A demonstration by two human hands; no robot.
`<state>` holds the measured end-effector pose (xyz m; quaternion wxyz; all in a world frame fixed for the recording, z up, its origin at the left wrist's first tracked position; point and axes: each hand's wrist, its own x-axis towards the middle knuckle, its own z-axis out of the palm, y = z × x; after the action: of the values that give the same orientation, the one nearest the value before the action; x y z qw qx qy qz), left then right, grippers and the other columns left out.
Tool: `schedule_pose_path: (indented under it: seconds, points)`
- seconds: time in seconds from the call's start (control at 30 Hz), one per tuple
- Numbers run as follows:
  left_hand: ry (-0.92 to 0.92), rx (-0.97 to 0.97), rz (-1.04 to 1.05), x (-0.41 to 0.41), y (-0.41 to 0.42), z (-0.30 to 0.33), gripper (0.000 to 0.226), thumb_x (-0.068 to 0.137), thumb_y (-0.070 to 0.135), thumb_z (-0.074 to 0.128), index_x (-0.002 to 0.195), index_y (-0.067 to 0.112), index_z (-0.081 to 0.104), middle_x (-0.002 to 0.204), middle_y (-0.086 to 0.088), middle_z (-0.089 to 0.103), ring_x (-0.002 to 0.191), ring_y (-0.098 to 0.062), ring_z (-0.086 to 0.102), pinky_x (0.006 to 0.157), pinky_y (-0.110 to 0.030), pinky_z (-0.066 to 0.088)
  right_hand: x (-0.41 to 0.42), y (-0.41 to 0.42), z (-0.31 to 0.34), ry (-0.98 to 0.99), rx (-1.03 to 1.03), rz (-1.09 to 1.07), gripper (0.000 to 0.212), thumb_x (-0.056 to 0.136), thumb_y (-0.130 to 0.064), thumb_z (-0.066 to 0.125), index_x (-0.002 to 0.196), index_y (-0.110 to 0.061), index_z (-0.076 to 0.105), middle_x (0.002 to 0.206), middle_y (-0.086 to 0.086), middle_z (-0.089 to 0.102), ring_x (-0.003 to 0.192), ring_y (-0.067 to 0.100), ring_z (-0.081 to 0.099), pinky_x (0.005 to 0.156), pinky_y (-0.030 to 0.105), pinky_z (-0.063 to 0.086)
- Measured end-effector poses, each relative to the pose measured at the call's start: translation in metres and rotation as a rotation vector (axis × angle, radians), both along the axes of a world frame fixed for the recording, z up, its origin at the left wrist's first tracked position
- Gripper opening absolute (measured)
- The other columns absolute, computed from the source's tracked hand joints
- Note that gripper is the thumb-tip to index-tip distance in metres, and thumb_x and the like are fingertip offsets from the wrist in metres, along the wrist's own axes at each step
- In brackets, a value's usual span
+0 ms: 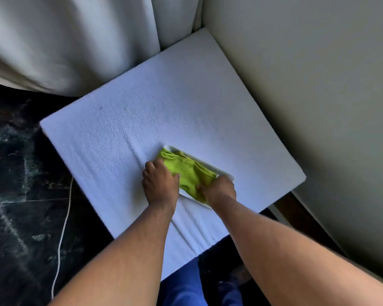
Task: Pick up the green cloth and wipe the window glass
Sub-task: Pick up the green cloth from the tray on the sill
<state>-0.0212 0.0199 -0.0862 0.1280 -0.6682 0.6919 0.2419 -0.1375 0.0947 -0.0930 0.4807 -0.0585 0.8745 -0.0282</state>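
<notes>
A folded bright green cloth lies in a shallow white tray on a white foam-covered table. My left hand rests on the cloth's left end, fingers curled over its edge. My right hand presses on the cloth's near right end, fingers closed on the fabric. The cloth still lies flat in the tray. No window glass is visible in this view.
White curtains hang at the back left. A pale wall runs along the table's right side. Dark marble floor with a thin white cord lies to the left. Blue trouser legs show below.
</notes>
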Motion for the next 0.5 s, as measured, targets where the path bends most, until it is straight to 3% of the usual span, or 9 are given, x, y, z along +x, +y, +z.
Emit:
schedule_pose_path:
  seconds: [0.13,0.27,0.33,0.37,0.43,0.5]
  points:
    - [0.154,0.016,0.179,0.000,-0.007,0.000,0.057,0.081,0.034,0.080,0.124,0.010,0.052,0.129,-0.018,0.054,0.118,-0.038,0.054,0.094,-0.046,0.048,-0.016,0.005,0.009,-0.118,-0.193,0.103,0.020,0.076,-0.035,0.073,0.074,-0.018,0.063,0.066,-0.004,0.060,0.070,0.019,0.060,0.057,0.024,0.041]
    - [0.328,0.043,0.289,0.013,-0.009,0.012,0.046,0.085,0.040,0.074,0.116,0.010,0.055,0.104,-0.011,0.064,0.102,-0.034,0.064,0.081,-0.038,0.050,-0.033,0.015,0.064,-0.327,-0.528,-0.180,0.012,0.082,-0.013,0.073,0.085,-0.018,0.064,0.076,0.005,0.064,0.060,0.019,0.059,0.042,0.019,0.042]
    - [0.371,0.294,0.490,0.008,-0.001,0.031,0.061,0.085,0.056,0.068,0.117,0.005,0.058,0.088,-0.006,0.061,0.083,-0.031,0.066,0.067,-0.033,0.051,-0.047,0.021,0.103,-0.382,-0.598,-0.257,0.018,0.085,-0.006,0.070,0.092,-0.021,0.061,0.085,0.008,0.067,0.065,0.020,0.065,0.048,0.023,0.050]
    - [0.407,0.547,0.634,0.002,0.006,0.046,0.075,0.082,0.068,0.063,0.119,0.002,0.058,0.087,-0.008,0.060,0.075,-0.029,0.063,0.062,-0.032,0.051,-0.055,0.024,0.123,-0.406,-0.632,-0.275,0.021,0.085,-0.005,0.070,0.096,-0.021,0.061,0.091,0.010,0.068,0.073,0.023,0.066,0.059,0.028,0.055]
    - [0.570,1.116,0.821,-0.017,0.023,0.079,0.098,0.071,0.088,0.052,0.121,0.003,0.056,0.105,-0.015,0.063,0.081,-0.030,0.063,0.065,-0.034,0.055,-0.074,0.033,0.167,-0.451,-0.693,-0.268,0.025,0.082,-0.004,0.070,0.103,-0.017,0.063,0.097,0.014,0.069,0.084,0.027,0.067,0.079,0.043,0.053]
    - [0.838,1.341,0.829,-0.046,0.036,0.115,0.102,0.069,0.092,0.048,0.122,0.005,0.061,0.115,-0.016,0.064,0.096,-0.032,0.066,0.076,-0.038,0.058,-0.097,0.049,0.218,-0.479,-0.743,-0.237,0.029,0.080,-0.003,0.070,0.106,-0.013,0.065,0.096,0.012,0.071,0.087,0.027,0.069,0.085,0.046,0.054]
